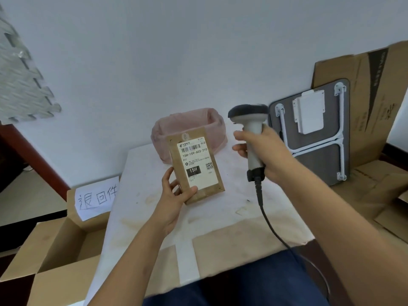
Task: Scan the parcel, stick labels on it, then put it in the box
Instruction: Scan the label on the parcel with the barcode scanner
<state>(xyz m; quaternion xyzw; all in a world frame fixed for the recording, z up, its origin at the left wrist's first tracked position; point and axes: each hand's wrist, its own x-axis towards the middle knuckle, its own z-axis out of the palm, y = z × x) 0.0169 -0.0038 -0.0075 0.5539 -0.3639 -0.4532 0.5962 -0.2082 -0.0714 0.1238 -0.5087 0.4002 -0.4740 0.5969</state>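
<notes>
- Scanning looks like the step in hand: the left hand (pixel 174 191) grips the brown parcel (pixel 195 166) above the table (pixel 220 206), shipping label up.
- The right hand (pixel 262 151) clasps the barcode scanner (pixel 251 131) right of the parcel.
- Labelling appears left to do.
- The open cardboard box (pixel 55 250), left of the table, awaits the parcel.

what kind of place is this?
Probably a small parcel-sorting or returns desk: the left hand holds a labelled parcel, the right hand a corded scanner, and an open box carries a handwritten sign.
</notes>
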